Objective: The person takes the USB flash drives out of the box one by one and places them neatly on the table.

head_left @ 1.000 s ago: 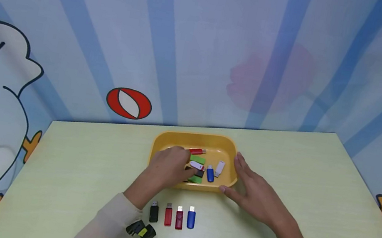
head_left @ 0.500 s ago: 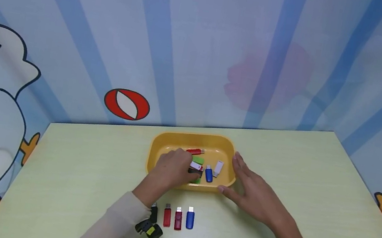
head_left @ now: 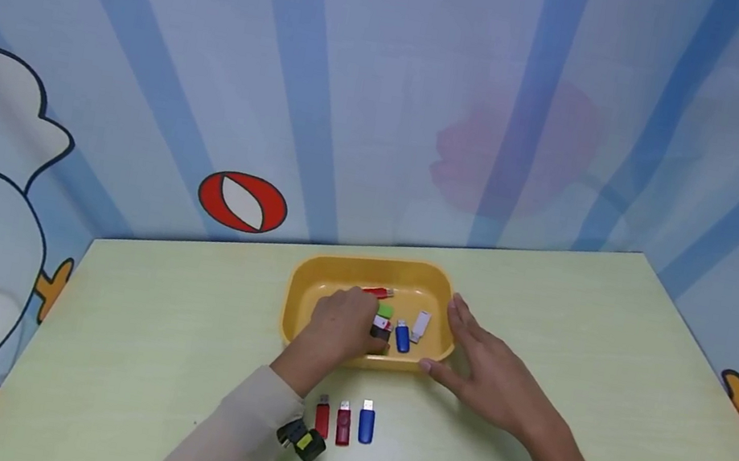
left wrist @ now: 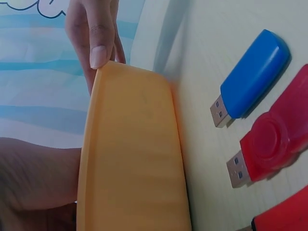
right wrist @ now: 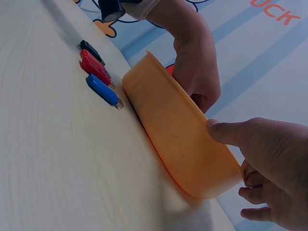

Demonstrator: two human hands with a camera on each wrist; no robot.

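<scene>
A yellow tray is standing on a pale worktop. The left hand is hanging over the tray with its fingers down inside; the fingertips are lying out of sight, so whether it is gripping anything cannot be told. The right hand is resting against the tray's right end, fingers loosely extended to the rim and thumb touching the near rim. Beside the left hand, inside the tray, a red USB stick, a green stick, a white-and-red stick and a black stick are showing; a blue stick and a white stick are lying farther right. In front of the tray, a dark red stick is lying between a bright red stick and a second blue stick, all plugs pointing trayward.
</scene>
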